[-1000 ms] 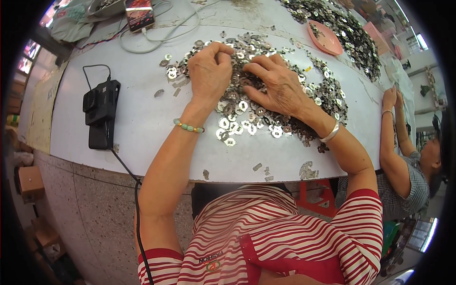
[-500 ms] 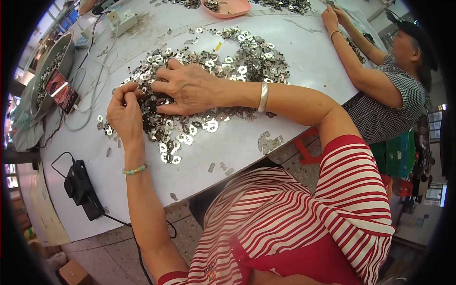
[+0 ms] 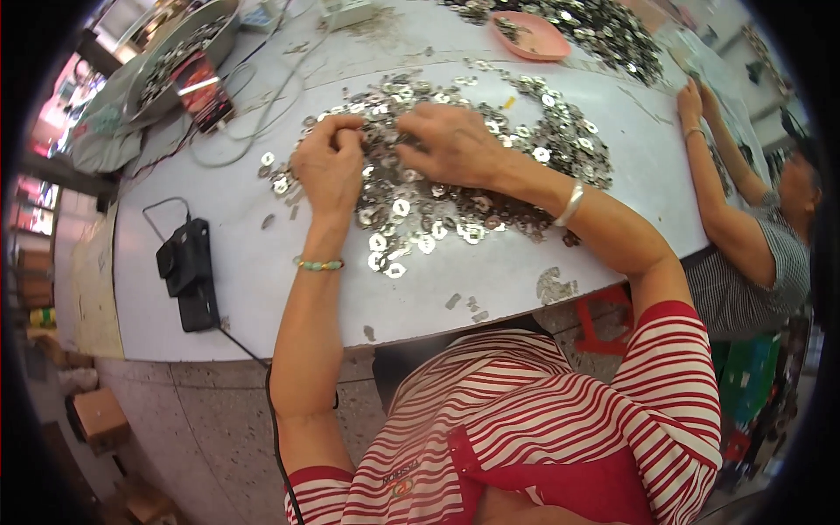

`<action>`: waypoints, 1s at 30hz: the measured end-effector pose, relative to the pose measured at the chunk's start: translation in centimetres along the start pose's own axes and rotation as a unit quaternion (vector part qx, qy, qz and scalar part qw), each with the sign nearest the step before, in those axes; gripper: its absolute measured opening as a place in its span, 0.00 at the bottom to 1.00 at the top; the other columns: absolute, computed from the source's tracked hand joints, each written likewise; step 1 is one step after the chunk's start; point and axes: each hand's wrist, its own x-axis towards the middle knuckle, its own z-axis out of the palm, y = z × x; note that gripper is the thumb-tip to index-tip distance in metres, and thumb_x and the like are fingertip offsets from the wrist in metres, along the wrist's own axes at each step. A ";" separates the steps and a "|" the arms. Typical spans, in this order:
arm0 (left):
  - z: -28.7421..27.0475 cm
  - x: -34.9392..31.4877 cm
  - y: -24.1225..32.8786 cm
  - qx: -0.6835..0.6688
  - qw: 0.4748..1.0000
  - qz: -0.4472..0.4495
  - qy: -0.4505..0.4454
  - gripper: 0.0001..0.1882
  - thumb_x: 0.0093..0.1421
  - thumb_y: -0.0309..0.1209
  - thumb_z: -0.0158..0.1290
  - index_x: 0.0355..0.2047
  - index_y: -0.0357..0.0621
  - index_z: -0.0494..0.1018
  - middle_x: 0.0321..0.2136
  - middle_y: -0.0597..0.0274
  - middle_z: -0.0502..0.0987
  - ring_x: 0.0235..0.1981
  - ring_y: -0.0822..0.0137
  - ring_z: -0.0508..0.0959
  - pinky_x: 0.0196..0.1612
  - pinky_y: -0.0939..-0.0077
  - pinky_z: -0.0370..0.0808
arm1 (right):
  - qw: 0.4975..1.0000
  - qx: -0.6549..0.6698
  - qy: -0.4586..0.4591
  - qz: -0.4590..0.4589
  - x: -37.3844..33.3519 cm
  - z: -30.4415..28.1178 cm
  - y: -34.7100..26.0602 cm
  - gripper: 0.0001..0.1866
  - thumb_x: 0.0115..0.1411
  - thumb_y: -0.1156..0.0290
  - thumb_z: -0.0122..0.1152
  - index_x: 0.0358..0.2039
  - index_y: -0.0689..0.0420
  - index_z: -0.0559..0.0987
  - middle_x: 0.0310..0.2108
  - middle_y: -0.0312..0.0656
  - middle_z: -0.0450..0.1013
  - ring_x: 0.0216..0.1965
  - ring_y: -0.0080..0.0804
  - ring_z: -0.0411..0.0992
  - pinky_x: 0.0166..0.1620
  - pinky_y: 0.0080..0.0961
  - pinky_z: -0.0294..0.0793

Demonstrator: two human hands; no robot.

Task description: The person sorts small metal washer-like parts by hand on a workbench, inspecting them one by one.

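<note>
A wide pile of small shiny metal pieces (image 3: 401,207), flat and ring-like with holes, is spread over the white table (image 3: 254,302). At the pile's left edge is my left hand (image 3: 331,166), its fingers curled in and the thumb bent against them. Whatever may be in that pinch is hidden or too small to name. My right hand (image 3: 455,144) hovers over or touches the middle of the pile, fingers bent toward the left hand. Motion smears those fingertips, so their hold is unclear.
A black device with a cable (image 3: 188,276) lies left of my left forearm. Beyond it are a phone (image 3: 203,92) and a grey basin (image 3: 162,52) of metal pieces. A pink tray (image 3: 547,44) stands by another pile (image 3: 604,35). A co-worker (image 3: 744,227) sits at right.
The whole view has shifted, so the table appears farther right. My right hand's fingers, spread over the pieces before, are more bent and blurred now. My left hand stays curled at the pile's edge.
</note>
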 end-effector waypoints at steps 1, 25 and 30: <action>-0.1 -0.1 0.2 0.008 1.000 -0.011 0.002 0.11 0.55 0.22 0.48 0.30 0.41 0.81 0.18 0.64 0.78 0.19 0.76 0.74 0.26 0.80 0.70 | 1.000 0.008 -0.003 -0.013 0.3 -0.1 0.3 0.13 0.55 0.62 0.62 0.35 0.57 0.76 0.28 0.47 0.72 0.31 0.46 0.73 0.33 0.37 0.74; -0.3 -0.3 0.9 -0.001 0.999 -0.038 -0.012 0.11 0.56 0.22 0.47 0.30 0.40 0.80 0.21 0.63 0.80 0.22 0.75 0.77 0.30 0.80 0.72 | 0.467 0.783 -0.025 0.410 0.7 -3.4 0.3 0.13 0.61 0.61 0.61 0.36 0.55 0.71 0.31 0.44 0.73 0.24 0.25 0.68 0.11 0.14 0.59; -0.3 -0.3 0.9 -0.003 0.999 -0.044 -0.010 0.11 0.57 0.22 0.47 0.31 0.40 0.80 0.21 0.64 0.80 0.22 0.76 0.76 0.30 0.80 0.72 | 0.420 0.819 -0.007 0.391 0.2 -3.0 -0.2 0.12 0.61 0.62 0.61 0.36 0.55 0.71 0.28 0.44 0.74 0.22 0.28 0.70 0.12 0.15 0.60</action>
